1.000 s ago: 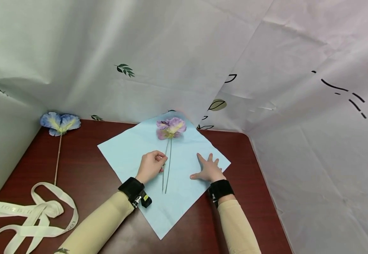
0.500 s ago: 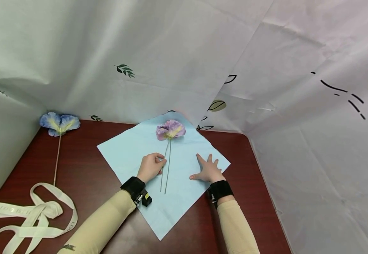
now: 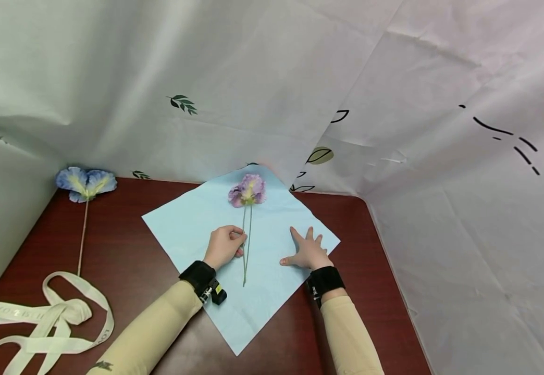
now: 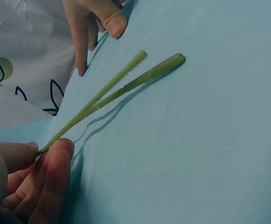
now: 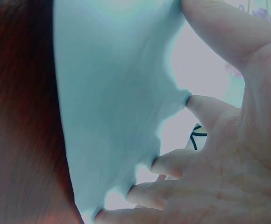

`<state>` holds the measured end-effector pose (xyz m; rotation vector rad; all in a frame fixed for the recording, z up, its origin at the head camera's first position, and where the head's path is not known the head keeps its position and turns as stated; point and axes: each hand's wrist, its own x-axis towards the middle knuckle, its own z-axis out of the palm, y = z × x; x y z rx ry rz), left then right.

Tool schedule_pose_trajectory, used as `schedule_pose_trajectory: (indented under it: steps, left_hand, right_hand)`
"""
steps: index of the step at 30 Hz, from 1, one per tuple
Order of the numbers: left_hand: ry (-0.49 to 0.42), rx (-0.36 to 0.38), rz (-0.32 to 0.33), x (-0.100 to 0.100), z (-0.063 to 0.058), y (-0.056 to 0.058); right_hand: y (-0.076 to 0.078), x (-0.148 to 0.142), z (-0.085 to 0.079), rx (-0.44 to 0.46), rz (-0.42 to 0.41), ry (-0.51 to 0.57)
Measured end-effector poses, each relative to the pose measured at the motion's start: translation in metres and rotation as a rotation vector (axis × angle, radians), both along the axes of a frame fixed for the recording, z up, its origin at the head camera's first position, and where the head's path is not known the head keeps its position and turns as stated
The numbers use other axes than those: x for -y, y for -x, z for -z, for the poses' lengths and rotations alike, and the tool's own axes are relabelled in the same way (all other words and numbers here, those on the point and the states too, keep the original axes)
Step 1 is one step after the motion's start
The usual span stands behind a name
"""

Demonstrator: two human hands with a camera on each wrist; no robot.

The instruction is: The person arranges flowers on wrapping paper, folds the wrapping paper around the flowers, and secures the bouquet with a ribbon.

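Two thin green stems [image 4: 159,69] are pinched between the thumb and fingertips of the left hand [image 3: 223,247], the remaining fingers being curled beneath. The stems are topped by purple petals [image 3: 247,190] and are laid over the middle of a light blue sheet [image 3: 248,320], with the petals pointed toward its far corner; whether one bloom or two overlapping ones are shown cannot be told. In the left wrist view, the stems are seen lying together near the grip and forked apart at their cut ends, with a shadow cast on the sheet. Nothing is grasped by the right hand [image 3: 308,252]: its fingers are spread wide and the sheet is touched by their tips near its right corner. The sheet is spread on a dark red desk [image 3: 351,221], where a blue flower [image 3: 86,183] and a white ribbon [image 3: 61,344] are placed at the left.
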<state>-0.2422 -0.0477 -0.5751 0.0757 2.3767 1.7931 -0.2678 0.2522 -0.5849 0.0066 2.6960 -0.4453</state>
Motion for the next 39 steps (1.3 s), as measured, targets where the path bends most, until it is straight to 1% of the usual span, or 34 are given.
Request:
schedule_pose_trajectory:
  steps: [11, 15, 17, 21, 24, 27, 29, 31, 32, 35, 39]
  left_hand:
    - [0.076, -0.023, 0.022, -0.001, 0.001, 0.003]
    - [0.081, -0.032, 0.007, -0.001, -0.001, 0.001]
    - [0.077, -0.052, -0.012, -0.002, -0.001, 0.001]
    - [0.063, -0.117, -0.059, -0.007, -0.003, 0.000]
    - [0.041, -0.141, -0.078, -0.010, -0.006, 0.000]
    - [-0.004, -0.136, -0.073, -0.012, -0.010, 0.000]
    - [-0.032, -0.132, -0.060, -0.014, -0.012, 0.001]
    - [-0.041, -0.125, -0.040, -0.016, -0.013, 0.002]
    - [-0.036, -0.121, -0.030, -0.016, -0.014, 0.002]
    - [0.022, -0.117, -0.010, -0.018, -0.011, 0.005]
    - [0.109, -0.109, -0.004, -0.019, -0.006, 0.006]
  right_hand:
    - [-0.001, 0.000, -0.002, 0.001, 0.003, 0.008]
    - [-0.001, 0.000, -0.001, 0.000, 0.002, 0.008]
    - [-0.001, 0.000, -0.001, 0.002, 0.000, 0.010]
    - [-0.001, 0.001, -0.002, 0.009, 0.001, 0.011]
    - [-0.001, 0.001, -0.002, 0.009, 0.002, 0.005]
    - [-0.001, 0.002, -0.003, 0.007, 0.001, 0.001]
    - [-0.002, 0.004, -0.005, 0.007, 0.000, 0.004]
    - [-0.002, 0.004, -0.006, 0.012, 0.001, 0.006]
    - [-0.002, 0.005, -0.006, 0.016, 0.002, 0.007]
    - [-0.002, 0.005, -0.007, 0.022, 0.006, 0.009]
    - [-0.004, 0.006, -0.010, 0.022, 0.006, 0.014]
